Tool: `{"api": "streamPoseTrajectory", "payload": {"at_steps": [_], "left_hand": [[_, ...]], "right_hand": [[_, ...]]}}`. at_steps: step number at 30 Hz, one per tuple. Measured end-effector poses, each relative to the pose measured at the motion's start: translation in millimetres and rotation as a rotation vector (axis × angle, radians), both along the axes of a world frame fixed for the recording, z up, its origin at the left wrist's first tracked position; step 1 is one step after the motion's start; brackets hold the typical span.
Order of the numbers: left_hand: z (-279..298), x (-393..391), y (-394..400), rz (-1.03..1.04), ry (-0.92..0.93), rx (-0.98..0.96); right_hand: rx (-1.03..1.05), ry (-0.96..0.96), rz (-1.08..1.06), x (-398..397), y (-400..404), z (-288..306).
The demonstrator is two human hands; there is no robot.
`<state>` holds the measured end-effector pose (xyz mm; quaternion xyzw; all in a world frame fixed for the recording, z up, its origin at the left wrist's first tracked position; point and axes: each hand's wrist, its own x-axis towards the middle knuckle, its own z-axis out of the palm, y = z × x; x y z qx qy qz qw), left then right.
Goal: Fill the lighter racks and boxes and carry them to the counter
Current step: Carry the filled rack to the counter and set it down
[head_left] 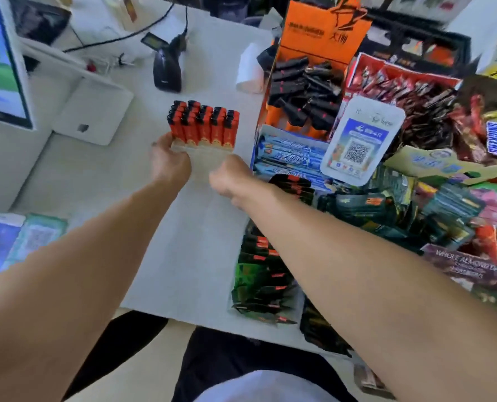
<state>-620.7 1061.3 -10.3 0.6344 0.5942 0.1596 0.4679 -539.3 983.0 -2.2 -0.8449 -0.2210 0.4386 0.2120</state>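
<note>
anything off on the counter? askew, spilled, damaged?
Mostly fine. The rack of red lighters stands upright with even rows, the left hand gripping its base. The one oddity: the black lighters in the orange display box lie in a loose, crisscrossed heap. No spill or damage shows.

One rack of red lighters (203,127) shows five columns. One orange box of black lighters (305,91). One barcode scanner (167,68).
</note>
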Motion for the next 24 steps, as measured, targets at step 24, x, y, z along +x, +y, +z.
{"api": "streamPoseTrajectory", "payload": {"at_steps": [24], "left_hand": [[-96,-18,21,-0.840,0.212,0.497]], "right_hand": [[-0.148,-0.365,0.400,-11,18,-35]]}}
